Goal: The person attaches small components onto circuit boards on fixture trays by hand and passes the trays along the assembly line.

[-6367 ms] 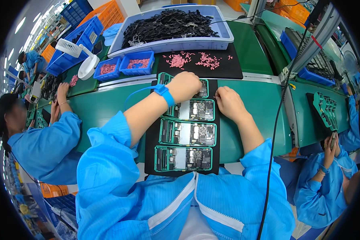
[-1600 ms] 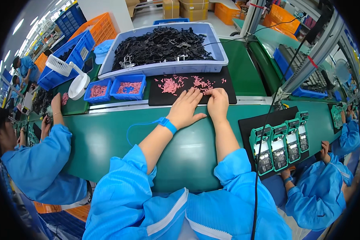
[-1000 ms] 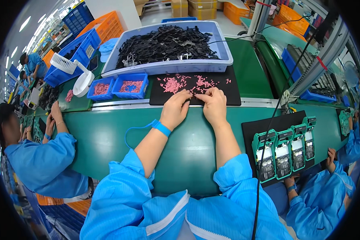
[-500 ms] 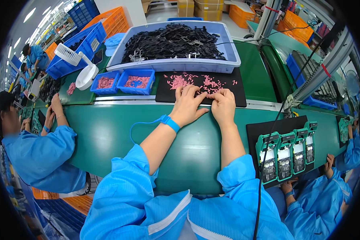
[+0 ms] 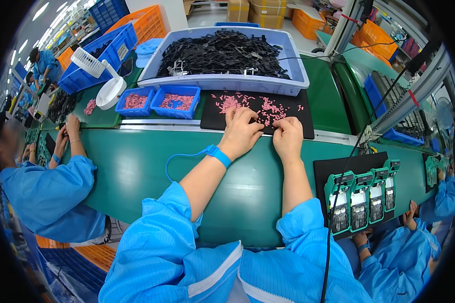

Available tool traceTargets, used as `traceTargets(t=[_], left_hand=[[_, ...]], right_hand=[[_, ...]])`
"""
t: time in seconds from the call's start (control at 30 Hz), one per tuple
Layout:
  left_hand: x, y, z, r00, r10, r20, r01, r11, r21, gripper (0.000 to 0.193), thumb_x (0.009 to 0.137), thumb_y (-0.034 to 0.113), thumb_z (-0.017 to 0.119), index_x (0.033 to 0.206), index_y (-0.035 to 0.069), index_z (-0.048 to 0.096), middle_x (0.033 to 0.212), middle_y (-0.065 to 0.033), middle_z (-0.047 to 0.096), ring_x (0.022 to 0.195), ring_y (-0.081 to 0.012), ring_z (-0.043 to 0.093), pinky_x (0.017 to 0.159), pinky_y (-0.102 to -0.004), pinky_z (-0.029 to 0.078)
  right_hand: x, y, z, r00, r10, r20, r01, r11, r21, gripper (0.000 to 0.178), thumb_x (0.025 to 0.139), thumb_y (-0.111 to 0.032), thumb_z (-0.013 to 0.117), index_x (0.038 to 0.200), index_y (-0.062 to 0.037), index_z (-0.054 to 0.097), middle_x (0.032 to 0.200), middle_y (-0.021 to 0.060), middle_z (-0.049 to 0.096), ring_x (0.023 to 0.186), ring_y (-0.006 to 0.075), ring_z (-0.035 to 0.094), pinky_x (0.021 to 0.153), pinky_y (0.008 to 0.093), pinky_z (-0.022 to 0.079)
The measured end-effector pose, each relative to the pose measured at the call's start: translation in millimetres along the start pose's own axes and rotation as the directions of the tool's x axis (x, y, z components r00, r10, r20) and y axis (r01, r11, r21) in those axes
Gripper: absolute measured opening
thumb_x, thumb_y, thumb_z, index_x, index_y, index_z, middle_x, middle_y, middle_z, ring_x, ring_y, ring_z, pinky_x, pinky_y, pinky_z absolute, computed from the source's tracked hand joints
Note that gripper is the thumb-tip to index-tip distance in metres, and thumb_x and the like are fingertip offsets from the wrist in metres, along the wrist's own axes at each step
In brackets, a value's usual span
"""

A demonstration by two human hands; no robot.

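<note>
Small pink pieces [image 5: 272,109] lie scattered in loose heaps on a black mat [image 5: 210,118] in front of me. My left hand [image 5: 240,133] bends over the mat's near edge, thumb and forefinger drawn together beside the pieces. A blue wristband [image 5: 218,155] with a coiled cord circles that wrist. To its right, my right hand [image 5: 288,137] is closed in a pinch at the same edge. The fingertips hide whatever either hand holds, and a small gap separates the two hands.
Beyond the mat stands a large tub [image 5: 227,82] heaped with black plastic parts. Two blue trays [image 5: 176,112] of pink pieces and a white fan [image 5: 111,93] are to the left. Green-framed devices [image 5: 359,199] stand at right, behind a hanging cable [image 5: 330,217]. Co-workers sit on both sides.
My hands, which were touching at the fingertips, have come apart. The right hand has shifted right and slightly nearer to me.
</note>
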State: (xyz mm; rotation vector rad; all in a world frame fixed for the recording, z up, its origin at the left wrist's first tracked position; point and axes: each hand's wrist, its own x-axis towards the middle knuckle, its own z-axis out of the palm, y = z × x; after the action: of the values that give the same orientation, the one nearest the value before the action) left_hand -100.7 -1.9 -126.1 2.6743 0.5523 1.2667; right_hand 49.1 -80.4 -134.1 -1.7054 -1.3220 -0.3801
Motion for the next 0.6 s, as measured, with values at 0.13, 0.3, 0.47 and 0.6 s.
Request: traceTargets(t=[0.13, 0.3, 0.47, 0.6], left_hand=[[4, 2, 4, 1.0, 0.002, -0.016, -0.002, 1.0, -0.011, 0.012, 0.068, 0.015, 0.075, 0.079, 0.012, 0.07, 0.096, -0.0026, 0.059, 0.105, -0.023, 0.051, 0.098, -0.0468, 0.028], [12, 3, 15, 0.999, -0.013, -0.052, 0.012, 1.0, -0.001, 0.01, 0.069, 0.014, 0.074, 0.077, 0.013, 0.07, 0.094, -0.0015, 0.06, 0.101, -0.0223, 0.053, 0.096, -0.0449, 0.03], [14, 5, 26, 0.996, -0.019, -0.089, 0.023, 0.998, 0.052, 0.002, 0.065, 0.017, 0.068, 0.067, 0.019, 0.068, 0.089, 0.001, 0.063, 0.095, -0.0214, 0.057, 0.086, -0.0439, 0.036], [41, 33, 42, 0.991, -0.019, -0.134, 0.036, 0.991, 0.126, 0.01, 0.067, 0.021, 0.062, 0.062, 0.013, 0.063, 0.082, -0.0057, 0.062, 0.086, -0.028, 0.057, 0.076, -0.0474, 0.042]], right_hand=[[0, 9, -5, 0.999, 0.015, 0.049, -0.016, 1.0, 0.011, 0.012, 0.069, 0.002, 0.059, 0.073, -0.0058, 0.067, 0.085, 0.0096, 0.059, 0.085, 0.0292, 0.056, 0.076, 0.0391, 0.047], [7, 18, -11, 0.998, 0.026, 0.052, -0.028, 0.999, 0.046, 0.009, 0.07, -0.001, 0.062, 0.075, -0.0063, 0.066, 0.084, 0.0095, 0.059, 0.085, 0.0296, 0.057, 0.076, 0.0398, 0.047], [13, 26, -9, 0.993, -0.063, 0.101, 0.057, 0.997, 0.058, 0.004, 0.069, -0.006, 0.066, 0.071, -0.0048, 0.063, 0.079, 0.0129, 0.061, 0.082, 0.0318, 0.058, 0.075, 0.0425, 0.046], [31, 51, -40, 0.977, -0.14, 0.161, 0.129, 0.989, 0.079, 0.006, 0.07, -0.004, 0.065, 0.068, -0.003, 0.059, 0.076, 0.0157, 0.059, 0.075, 0.0344, 0.057, 0.068, 0.0441, 0.045]])
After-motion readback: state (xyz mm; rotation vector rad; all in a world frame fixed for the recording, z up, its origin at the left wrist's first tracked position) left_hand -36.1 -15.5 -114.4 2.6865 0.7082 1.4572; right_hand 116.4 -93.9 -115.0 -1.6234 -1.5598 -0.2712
